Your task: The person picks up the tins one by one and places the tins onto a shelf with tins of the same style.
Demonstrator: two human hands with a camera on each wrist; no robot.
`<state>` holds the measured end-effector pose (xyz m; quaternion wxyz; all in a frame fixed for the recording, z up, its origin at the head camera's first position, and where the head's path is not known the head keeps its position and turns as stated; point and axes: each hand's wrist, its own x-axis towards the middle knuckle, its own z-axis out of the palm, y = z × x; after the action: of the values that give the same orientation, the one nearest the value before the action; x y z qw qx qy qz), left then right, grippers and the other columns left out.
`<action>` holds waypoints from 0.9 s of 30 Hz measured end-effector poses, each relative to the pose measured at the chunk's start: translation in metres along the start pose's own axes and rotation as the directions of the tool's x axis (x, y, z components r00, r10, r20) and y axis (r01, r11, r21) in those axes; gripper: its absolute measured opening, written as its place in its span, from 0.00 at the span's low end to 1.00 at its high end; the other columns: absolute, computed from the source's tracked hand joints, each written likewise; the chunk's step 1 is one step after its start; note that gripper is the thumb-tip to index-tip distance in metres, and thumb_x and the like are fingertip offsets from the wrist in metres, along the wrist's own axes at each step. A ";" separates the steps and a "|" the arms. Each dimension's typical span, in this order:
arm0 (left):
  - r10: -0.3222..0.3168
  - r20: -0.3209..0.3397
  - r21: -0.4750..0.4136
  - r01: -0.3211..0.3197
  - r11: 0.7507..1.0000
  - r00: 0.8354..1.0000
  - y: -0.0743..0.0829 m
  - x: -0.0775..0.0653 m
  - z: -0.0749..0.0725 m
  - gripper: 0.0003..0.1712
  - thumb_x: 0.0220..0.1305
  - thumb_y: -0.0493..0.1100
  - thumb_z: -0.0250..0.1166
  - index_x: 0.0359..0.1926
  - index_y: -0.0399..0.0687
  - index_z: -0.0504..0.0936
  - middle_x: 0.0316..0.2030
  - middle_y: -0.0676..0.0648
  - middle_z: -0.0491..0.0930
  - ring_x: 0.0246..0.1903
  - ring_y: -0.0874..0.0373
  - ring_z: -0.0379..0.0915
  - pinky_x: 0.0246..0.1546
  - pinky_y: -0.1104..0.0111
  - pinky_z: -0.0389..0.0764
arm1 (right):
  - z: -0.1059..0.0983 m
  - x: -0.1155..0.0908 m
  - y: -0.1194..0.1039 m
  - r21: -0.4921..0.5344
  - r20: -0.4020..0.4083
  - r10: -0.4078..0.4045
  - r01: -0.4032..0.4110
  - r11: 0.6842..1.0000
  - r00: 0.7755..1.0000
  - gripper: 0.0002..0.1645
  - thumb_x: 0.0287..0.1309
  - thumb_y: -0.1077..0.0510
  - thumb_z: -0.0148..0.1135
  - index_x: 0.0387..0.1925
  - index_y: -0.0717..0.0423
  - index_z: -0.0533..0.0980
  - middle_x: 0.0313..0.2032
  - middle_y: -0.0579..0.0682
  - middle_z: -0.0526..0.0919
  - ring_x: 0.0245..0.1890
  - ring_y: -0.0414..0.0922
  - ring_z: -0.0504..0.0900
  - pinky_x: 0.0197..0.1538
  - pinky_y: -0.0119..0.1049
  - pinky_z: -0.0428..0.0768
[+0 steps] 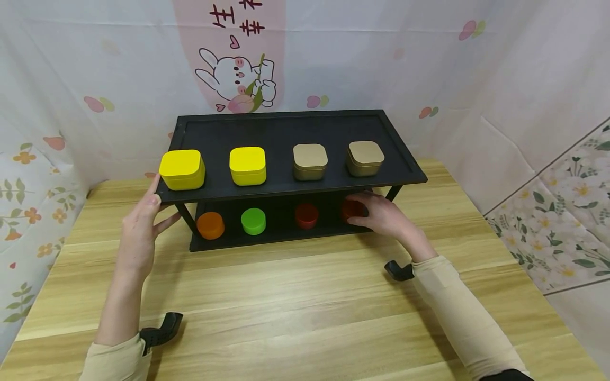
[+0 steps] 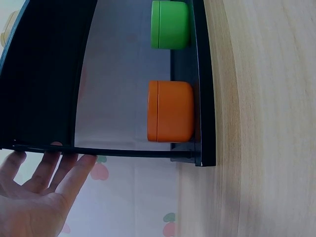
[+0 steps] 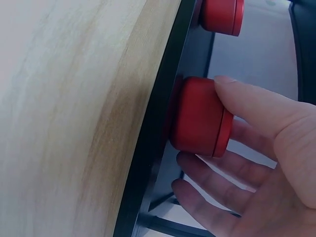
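On the lower tier of a black two-tier shelf, my right hand grips the rightmost red tin, thumb over its lid edge and fingers curled at the far side. Another red tin stands to its left. My left hand touches the shelf's left end; in the left wrist view its fingertips rest along the upper tier's end edge. Near that hand are an orange tin and a green tin on the lower tier, with a yellow tin above.
A second yellow tin and two tan tins, one mid-shelf and one farther right, stand along the upper tier. The shelf stands on a wooden table, before a patterned cloth. Slim black legs join the tiers.
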<state>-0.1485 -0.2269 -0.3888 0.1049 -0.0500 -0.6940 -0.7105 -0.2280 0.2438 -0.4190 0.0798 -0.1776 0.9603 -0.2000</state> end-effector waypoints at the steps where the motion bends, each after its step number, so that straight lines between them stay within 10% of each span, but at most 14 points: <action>1: 0.000 -0.001 -0.003 0.000 1.000 1.000 0.000 0.000 0.000 0.28 0.81 0.51 0.49 0.78 0.60 0.63 0.81 0.55 0.56 0.62 0.62 0.69 0.50 0.82 0.83 | 0.000 0.000 0.000 0.000 -0.001 -0.003 0.003 1.000 1.000 0.36 0.64 0.48 0.70 0.70 0.52 0.73 0.66 0.61 0.78 0.63 0.60 0.77 0.63 0.58 0.79; 27: 0.007 -0.063 0.059 -0.003 0.998 0.998 -0.002 -0.002 0.008 0.27 0.81 0.53 0.47 0.77 0.65 0.65 0.80 0.57 0.58 0.67 0.58 0.67 0.49 0.84 0.82 | -0.005 -0.019 -0.004 -0.065 -0.151 -0.144 0.136 0.989 0.978 0.44 0.63 0.43 0.70 0.76 0.50 0.66 0.74 0.61 0.68 0.71 0.62 0.70 0.67 0.63 0.76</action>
<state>-0.1479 -0.2189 -0.3904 0.1297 -0.0263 -0.7108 -0.6909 -0.2098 0.2490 -0.4115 -0.0142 -0.2307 0.9537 -0.1922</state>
